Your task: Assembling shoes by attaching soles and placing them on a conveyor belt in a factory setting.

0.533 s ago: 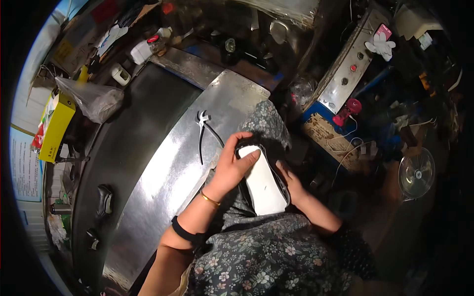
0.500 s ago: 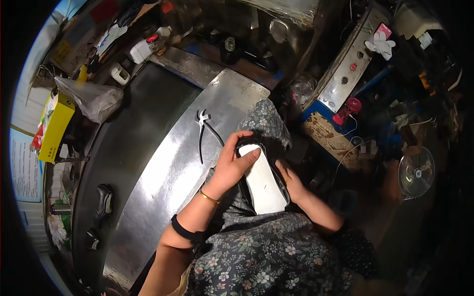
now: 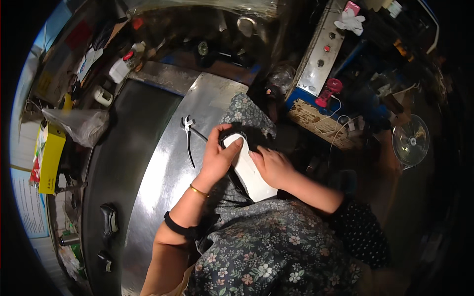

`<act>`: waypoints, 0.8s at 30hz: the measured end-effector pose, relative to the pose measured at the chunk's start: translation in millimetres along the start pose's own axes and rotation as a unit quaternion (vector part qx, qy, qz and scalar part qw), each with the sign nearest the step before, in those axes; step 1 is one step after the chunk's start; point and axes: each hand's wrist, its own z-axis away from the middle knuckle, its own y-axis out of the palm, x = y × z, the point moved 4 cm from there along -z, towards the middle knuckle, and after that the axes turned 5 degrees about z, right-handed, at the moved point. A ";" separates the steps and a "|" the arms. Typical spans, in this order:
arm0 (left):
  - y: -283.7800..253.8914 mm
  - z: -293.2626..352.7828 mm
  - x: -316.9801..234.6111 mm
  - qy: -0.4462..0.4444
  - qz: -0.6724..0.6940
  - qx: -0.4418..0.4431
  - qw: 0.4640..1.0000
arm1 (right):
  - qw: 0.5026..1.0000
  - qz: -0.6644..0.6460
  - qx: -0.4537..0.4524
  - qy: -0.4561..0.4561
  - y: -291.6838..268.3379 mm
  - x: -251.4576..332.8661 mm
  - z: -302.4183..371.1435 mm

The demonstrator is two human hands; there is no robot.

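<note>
Gleaming at left, the metal table (image 3: 163, 182) flanks the floral apron (image 3: 266, 246); over the lap is a white-faced, shoe-shaped piece (image 3: 254, 177) — left grip (image 3: 216, 160) wrapped around its far end, right grip (image 3: 274, 167) curled at its edge, hold unclear. Pincers (image 3: 187, 129) lie on the table.

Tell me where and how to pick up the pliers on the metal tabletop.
Probably by both dark handles, coming from the near side: the pliers lie on the metal tabletop with their head pointing away from the person and the handles splayed back. The left hand is nearer, but it holds the white oblong piece.
</note>
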 end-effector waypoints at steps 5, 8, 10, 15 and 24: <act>1.3 2.6 0.5 0.056 -0.006 0.000 0.998 | 0.974 -0.123 -0.099 -0.161 12.4 -30.6 44.4; 6.1 13.6 -16.3 0.038 -0.027 -0.006 0.999 | 0.986 -0.161 0.045 0.004 17.0 -11.7 57.0; 8.9 4.6 -14.9 0.013 0.052 0.051 0.997 | 0.980 -0.193 0.036 -0.025 15.7 -14.2 46.0; 1.9 12.8 20.5 -0.001 0.371 -0.001 0.929 | 0.921 -0.381 0.030 -0.071 16.6 -3.8 22.2; -21.3 32.9 -5.2 0.045 -0.425 -0.040 0.903 | 0.950 -0.280 -0.087 -0.103 13.2 46.9 24.4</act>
